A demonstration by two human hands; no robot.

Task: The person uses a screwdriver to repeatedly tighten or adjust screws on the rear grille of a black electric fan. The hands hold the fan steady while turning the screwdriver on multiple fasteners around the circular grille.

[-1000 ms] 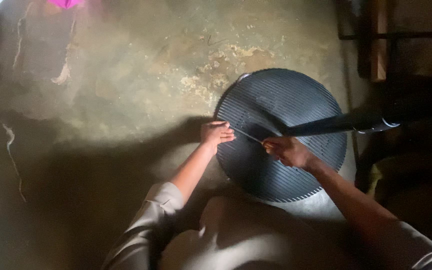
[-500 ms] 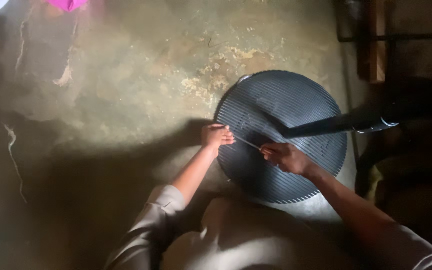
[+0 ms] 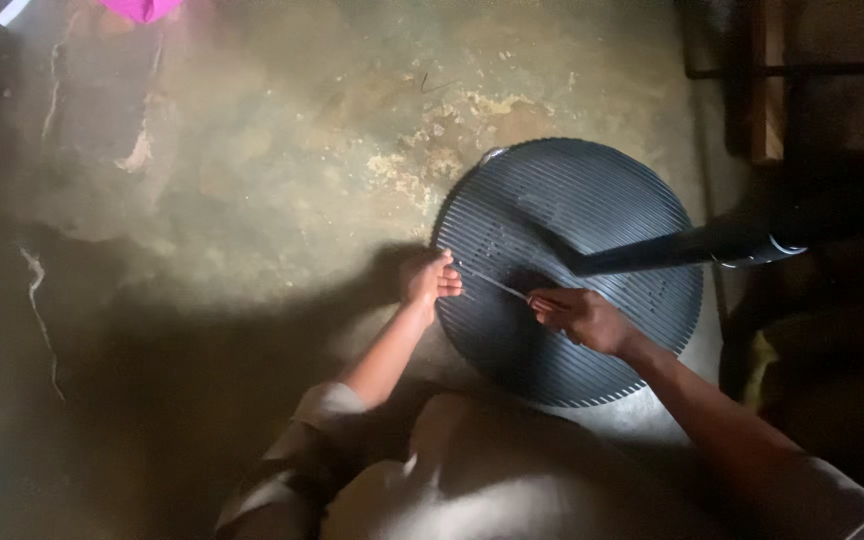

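Head view. A person crouches over a bare concrete floor (image 3: 252, 200), stained and flaking toward its far edge. A round, dark, ribbed grille (image 3: 592, 230), like a fan guard, lies flat on the floor toward the right edge, with a dark pole or stand (image 3: 672, 247) crossing its upper right part.

Left hand (image 3: 429, 278) sits at the grille's left rim, fingers curled together around the near end of a thin metal rod or wire (image 3: 492, 284). Right hand (image 3: 582, 318) rests on the ribs near the grille's centre, fingers pinching the rod's other end. The rod spans the gap between the hands, just above or touching the ribs; which one, I cannot tell.

Progress, as a judgement: the work on the grille looks mid-course. The grille is intact and lying flat, the rod is gripped at both ends, and no loosened part or removed piece shows.

A pink object (image 3: 142, 8) lies at the floor's far left edge, well apart.
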